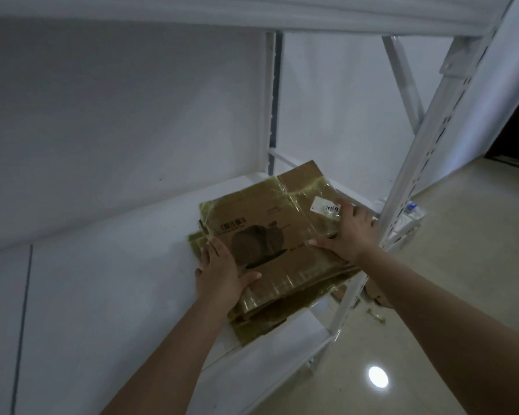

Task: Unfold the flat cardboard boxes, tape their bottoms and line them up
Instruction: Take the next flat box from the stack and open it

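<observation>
Left hand [219, 271] and right hand [352, 232] grip the top flat box [270, 235] at the shelf's [117, 280] right edge; lift it level, leaving the lower ones.

1 stack flat boxes [270, 235], count unclear; 2 hands; 1 rack [426, 163].
</observation>
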A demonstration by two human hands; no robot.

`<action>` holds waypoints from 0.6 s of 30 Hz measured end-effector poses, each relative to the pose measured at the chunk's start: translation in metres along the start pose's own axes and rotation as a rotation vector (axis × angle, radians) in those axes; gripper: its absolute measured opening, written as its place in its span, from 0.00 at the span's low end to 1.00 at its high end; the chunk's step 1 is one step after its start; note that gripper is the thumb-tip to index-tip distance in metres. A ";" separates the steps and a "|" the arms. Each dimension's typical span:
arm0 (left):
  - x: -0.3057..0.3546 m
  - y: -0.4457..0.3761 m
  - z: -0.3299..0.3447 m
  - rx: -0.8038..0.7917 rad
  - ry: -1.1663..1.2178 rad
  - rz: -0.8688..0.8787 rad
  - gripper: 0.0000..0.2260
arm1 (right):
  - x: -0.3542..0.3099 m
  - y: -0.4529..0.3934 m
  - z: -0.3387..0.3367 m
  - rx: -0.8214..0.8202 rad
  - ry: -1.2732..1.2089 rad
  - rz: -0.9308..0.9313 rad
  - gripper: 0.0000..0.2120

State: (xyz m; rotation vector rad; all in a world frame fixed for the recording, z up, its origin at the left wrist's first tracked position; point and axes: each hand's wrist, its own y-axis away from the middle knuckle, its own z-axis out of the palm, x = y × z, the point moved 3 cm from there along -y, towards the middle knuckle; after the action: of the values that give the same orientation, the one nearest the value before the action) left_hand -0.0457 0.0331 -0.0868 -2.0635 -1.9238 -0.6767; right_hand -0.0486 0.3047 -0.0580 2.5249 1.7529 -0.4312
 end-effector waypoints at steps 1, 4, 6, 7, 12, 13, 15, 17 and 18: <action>0.001 0.002 -0.001 0.012 0.024 0.013 0.56 | -0.002 0.003 -0.003 0.026 0.016 0.004 0.59; 0.005 0.008 -0.008 0.074 0.158 0.086 0.53 | -0.005 0.013 -0.019 0.134 -0.030 0.005 0.63; 0.009 0.013 -0.023 0.155 0.359 0.167 0.47 | -0.004 0.022 -0.035 0.176 -0.108 0.002 0.65; 0.011 0.015 -0.035 0.227 0.472 0.197 0.41 | -0.003 0.028 -0.043 0.186 -0.156 0.004 0.67; 0.013 0.025 -0.091 0.382 0.802 0.181 0.17 | -0.011 0.060 -0.077 0.303 -0.348 0.003 0.70; 0.010 0.028 -0.099 0.381 0.831 0.225 0.08 | -0.015 0.068 -0.082 0.323 -0.379 0.004 0.70; 0.003 0.035 -0.112 0.375 0.894 0.283 0.02 | -0.026 0.083 -0.089 0.337 -0.435 0.006 0.71; -0.013 0.042 -0.127 0.361 0.932 0.290 0.05 | -0.040 0.101 -0.091 0.321 -0.483 0.002 0.71; -0.023 0.045 -0.135 0.349 0.951 0.279 0.06 | -0.049 0.112 -0.091 0.299 -0.531 0.002 0.71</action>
State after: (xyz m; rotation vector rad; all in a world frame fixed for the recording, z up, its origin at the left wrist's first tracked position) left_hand -0.0246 -0.0555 0.0246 -1.3565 -1.0871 -0.9349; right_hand 0.0572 0.2364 0.0273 2.2676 1.5650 -1.3066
